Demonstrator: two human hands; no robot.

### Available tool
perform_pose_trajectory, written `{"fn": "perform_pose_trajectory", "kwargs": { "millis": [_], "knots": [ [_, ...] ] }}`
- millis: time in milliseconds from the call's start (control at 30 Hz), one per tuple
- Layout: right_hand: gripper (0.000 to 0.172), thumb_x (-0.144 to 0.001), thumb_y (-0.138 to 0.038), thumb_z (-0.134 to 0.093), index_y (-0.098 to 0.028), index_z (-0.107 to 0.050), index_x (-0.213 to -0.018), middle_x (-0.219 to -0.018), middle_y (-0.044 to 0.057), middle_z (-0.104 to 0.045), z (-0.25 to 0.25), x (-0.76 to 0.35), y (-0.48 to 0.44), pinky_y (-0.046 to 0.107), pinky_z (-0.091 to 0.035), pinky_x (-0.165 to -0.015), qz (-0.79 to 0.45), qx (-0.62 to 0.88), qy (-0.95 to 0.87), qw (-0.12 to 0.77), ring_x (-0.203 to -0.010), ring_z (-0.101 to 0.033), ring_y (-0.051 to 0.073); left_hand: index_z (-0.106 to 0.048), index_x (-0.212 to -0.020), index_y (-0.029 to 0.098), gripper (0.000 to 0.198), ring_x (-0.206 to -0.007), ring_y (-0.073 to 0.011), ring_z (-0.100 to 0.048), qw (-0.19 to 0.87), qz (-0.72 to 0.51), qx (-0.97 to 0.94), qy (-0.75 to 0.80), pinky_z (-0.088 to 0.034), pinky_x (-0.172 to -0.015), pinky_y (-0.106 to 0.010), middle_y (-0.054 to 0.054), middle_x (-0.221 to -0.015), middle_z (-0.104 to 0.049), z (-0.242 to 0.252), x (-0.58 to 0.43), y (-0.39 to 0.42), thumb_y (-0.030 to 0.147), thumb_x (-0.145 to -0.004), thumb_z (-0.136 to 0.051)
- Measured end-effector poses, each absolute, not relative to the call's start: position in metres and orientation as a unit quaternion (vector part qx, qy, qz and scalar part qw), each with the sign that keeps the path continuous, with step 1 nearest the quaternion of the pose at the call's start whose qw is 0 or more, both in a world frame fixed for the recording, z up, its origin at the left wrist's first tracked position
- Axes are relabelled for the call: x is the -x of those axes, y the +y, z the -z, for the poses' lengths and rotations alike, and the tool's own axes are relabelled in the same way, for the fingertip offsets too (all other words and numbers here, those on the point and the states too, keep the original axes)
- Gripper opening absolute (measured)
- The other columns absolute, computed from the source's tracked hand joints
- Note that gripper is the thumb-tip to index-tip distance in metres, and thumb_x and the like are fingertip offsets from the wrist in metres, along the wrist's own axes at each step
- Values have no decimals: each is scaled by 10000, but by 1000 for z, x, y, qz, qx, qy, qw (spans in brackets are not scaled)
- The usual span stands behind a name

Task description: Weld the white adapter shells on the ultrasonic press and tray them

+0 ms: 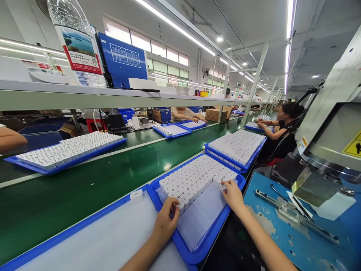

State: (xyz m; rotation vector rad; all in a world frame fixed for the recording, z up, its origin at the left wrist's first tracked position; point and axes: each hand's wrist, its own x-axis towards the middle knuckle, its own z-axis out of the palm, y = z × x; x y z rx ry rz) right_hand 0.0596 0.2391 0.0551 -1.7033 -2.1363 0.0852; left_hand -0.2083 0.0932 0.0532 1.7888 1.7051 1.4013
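A blue tray point(194, 258) in front of me holds rows of white charger blocks point(194, 173) on a white sheet point(197, 226). My left hand point(166, 220) is closed at the near left end of the rows, thumb and fingers pinching a white charger block point(179, 206). At the right end, my right hand point(233, 195) is closed on another block point(222, 186), which its fingers partly hide. A single white charger block point(137, 196) lies in the sheet-lined blue tray point(84, 230) at the left.
Stacked blue trays point(251, 162) of blocks stand beyond mine. Across the green conveyor belt point(124, 165) lies another full tray point(93, 160). A press machine point(332, 124) rises over a blue base point(282, 226) at my right. A shelf point(121, 98) spans above; a co-worker point(284, 128) sits farther along.
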Motion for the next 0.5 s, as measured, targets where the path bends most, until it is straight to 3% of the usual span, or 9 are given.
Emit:
{"fn": "perform_pose_trajectory", "kwargs": {
  "millis": [200, 333, 500],
  "knots": [
    [346, -794, -123, -523, -185, -562, -1133, -1074, 102, -541, -56, -59, 240, 305, -398, -781, -17, 654, -726, 210, -1026, -525, 255, -465, -916, 245, 69, -660, -162, -536, 136, -483, -631, 591, -485, -610, -302, -8, -821, -552, -54, 208, 93, 259, -874, -412],
    [533, -754, -264, -631, -174, -453, -1248, -1166, 124, -505, -54, -68, 243, 332, -402, -847, -25, 674, -700, 234, -1088, -513, 285, -477, -924, 252, 101, -680, -164, -573, 89, -452, -678, 572, -506, -623, -303, -18, -845, -580, -57, 211, 91, 208, -865, -409],
    [715, -705, -367, -682, -159, -371, -1314, -1249, 145, -512, -54, -76, 250, 380, -378, -922, -84, 686, -685, 229, -1175, -495, 313, -534, -996, 278, 246, -873, -212, -641, -1, -314, -814, 489, -540, -735, -346, -65, -1003, -642, -63, 205, 85, 131, -822, -439]
  ]
}}
